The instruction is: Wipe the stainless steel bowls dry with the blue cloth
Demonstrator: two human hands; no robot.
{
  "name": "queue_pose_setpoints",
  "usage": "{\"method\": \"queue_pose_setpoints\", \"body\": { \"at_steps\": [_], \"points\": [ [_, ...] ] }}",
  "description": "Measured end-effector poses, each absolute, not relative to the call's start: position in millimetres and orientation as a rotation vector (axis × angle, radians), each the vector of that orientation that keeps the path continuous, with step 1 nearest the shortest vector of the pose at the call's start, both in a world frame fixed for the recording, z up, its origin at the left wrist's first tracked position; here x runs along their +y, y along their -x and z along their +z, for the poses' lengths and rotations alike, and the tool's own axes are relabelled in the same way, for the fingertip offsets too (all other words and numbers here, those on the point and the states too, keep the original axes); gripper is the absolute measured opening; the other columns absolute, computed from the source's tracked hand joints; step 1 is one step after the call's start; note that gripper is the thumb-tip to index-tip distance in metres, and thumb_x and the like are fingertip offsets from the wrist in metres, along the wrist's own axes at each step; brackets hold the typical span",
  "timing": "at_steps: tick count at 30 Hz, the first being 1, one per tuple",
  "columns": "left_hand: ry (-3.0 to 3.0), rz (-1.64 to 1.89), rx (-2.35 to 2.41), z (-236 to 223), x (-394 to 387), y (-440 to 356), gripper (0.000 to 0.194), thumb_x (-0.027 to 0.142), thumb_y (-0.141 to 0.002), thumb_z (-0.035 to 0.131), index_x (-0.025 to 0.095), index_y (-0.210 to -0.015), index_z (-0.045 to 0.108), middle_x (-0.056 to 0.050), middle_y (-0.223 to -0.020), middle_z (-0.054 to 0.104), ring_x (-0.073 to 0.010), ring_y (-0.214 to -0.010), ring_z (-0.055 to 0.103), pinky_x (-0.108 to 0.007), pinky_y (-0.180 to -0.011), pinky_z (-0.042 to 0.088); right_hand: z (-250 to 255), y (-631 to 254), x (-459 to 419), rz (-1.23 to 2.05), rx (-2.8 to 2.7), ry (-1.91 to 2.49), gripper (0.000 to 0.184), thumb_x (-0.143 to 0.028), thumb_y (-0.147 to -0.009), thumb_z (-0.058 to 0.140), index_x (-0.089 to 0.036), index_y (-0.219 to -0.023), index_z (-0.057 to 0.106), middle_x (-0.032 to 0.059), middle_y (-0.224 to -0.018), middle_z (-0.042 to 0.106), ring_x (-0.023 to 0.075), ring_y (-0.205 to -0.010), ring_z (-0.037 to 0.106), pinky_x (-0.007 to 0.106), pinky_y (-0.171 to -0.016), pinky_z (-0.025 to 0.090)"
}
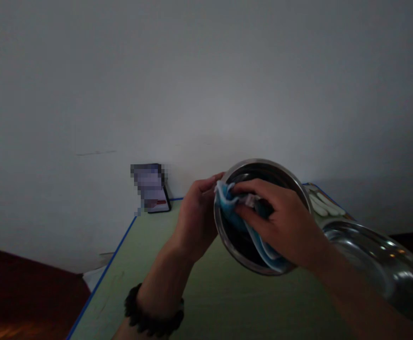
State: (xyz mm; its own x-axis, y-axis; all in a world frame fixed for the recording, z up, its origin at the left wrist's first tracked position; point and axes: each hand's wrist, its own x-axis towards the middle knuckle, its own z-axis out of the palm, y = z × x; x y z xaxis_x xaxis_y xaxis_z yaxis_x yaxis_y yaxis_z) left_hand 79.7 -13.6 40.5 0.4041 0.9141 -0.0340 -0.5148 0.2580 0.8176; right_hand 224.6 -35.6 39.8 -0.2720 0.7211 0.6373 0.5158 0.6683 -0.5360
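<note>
My left hand [199, 222], with a dark beaded bracelet [153, 311] at the wrist, grips a round stainless steel bowl [229, 243] by its left side. The bowl is tilted so that its opening faces me. In my right hand [280, 217] a blue and white cloth [229, 208] is pinched between thumb and fingers. The cloth lies against the inner wall and rim of the bowl, and its lower part hangs down inside. My right hand hides much of the bowl's inside. The left fingertips behind the bowl are out of sight.
A larger steel basin [386, 269] sits at the right of the green table [206, 307]. White spoons [324, 203] lie behind it. A phone [153, 189], partly blurred out, leans on the wall [206, 85] at the back left.
</note>
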Motion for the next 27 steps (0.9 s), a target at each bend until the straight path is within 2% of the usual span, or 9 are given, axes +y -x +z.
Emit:
{"method": "queue_pose_setpoints", "body": {
  "at_steps": [2, 5, 8, 10, 14, 22, 27],
  "points": [
    [-0.838, 1.073, 0.484, 40, -15, -83, 0.026, 0.025, -0.082, 0.045, 0.017, -0.097, 0.064, -0.001, -0.084, 0.069, -0.0187, -0.091, 0.062, -0.027, -0.08, 0.047, 38, -221, -36, 0.169, -1.799, 1.032, 0.023, -0.016, -0.079, 0.058, -0.018, -0.102, 0.058, -0.0005, -0.102, 0.064, 0.0092, -0.098, 0.056, 0.02, -0.087, 0.041],
    [-0.845, 1.015, 0.433, 37, -19, -91, 0.031, 0.032, -0.086, 0.043, 0.016, -0.104, 0.063, -0.002, -0.094, 0.069, -0.0199, -0.1, 0.059, -0.029, -0.089, 0.043, 34, -218, -35, 0.125, -1.687, 1.076, 0.024, -0.016, -0.08, 0.057, -0.019, -0.104, 0.056, 0.0003, -0.102, 0.063, 0.0106, -0.098, 0.056, 0.021, -0.086, 0.043],
    [-0.796, 0.885, 0.419, 34, -22, -95, 0.045, 0.043, -0.09, 0.032, 0.015, -0.108, 0.061, -0.005, -0.098, 0.069, -0.0215, -0.105, 0.057, -0.033, -0.093, 0.041, 30, -218, -34, 0.137, -1.675, 1.068, 0.026, -0.016, -0.08, 0.056, -0.019, -0.105, 0.053, 0.0005, -0.102, 0.062, 0.0106, -0.097, 0.057, 0.022, -0.085, 0.044],
    [-0.776, 0.852, 0.406, 32, -22, -95, 0.05, 0.047, -0.09, 0.027, 0.015, -0.11, 0.06, -0.007, -0.1, 0.068, -0.0221, -0.107, 0.056, -0.034, -0.094, 0.04, 30, -218, -34, 0.152, -1.691, 1.039, 0.029, -0.016, -0.08, 0.056, -0.019, -0.108, 0.051, 0.0008, -0.104, 0.061, 0.0103, -0.098, 0.057, 0.021, -0.086, 0.044],
    [-0.775, 0.899, 0.433, 31, -17, -92, 0.05, 0.05, -0.088, 0.031, 0.015, -0.106, 0.062, -0.006, -0.098, 0.069, -0.021, -0.108, 0.056, -0.033, -0.096, 0.038, 32, -218, -36, 0.223, -1.78, 0.979, 0.034, -0.021, -0.081, 0.056, -0.018, -0.114, 0.048, 0.0023, -0.109, 0.06, 0.0112, -0.101, 0.055, 0.023, -0.089, 0.042],
    [-0.844, 1.026, 0.608, 36, -19, -93, 0.033, 0.041, -0.087, 0.041, 0.02, -0.1, 0.063, 0.0, -0.087, 0.07, -0.0154, -0.096, 0.061, -0.026, -0.089, 0.044, 32, -219, -37, 0.201, -1.868, 0.949, 0.026, -0.02, -0.082, 0.055, -0.018, -0.108, 0.055, 0.0016, -0.107, 0.061, 0.0094, -0.102, 0.054, 0.02, -0.093, 0.038],
    [-0.821, 0.969, 0.632, 36, -16, -90, 0.035, 0.043, -0.085, 0.044, 0.015, -0.087, 0.064, -0.002, -0.077, 0.068, -0.0171, -0.085, 0.063, -0.026, -0.079, 0.048, 33, -219, -36, 0.258, -1.882, 0.906, 0.02, -0.02, -0.082, 0.057, -0.019, -0.101, 0.059, -0.0002, -0.099, 0.063, 0.009, -0.096, 0.056, 0.021, -0.088, 0.041]
  ]
}}
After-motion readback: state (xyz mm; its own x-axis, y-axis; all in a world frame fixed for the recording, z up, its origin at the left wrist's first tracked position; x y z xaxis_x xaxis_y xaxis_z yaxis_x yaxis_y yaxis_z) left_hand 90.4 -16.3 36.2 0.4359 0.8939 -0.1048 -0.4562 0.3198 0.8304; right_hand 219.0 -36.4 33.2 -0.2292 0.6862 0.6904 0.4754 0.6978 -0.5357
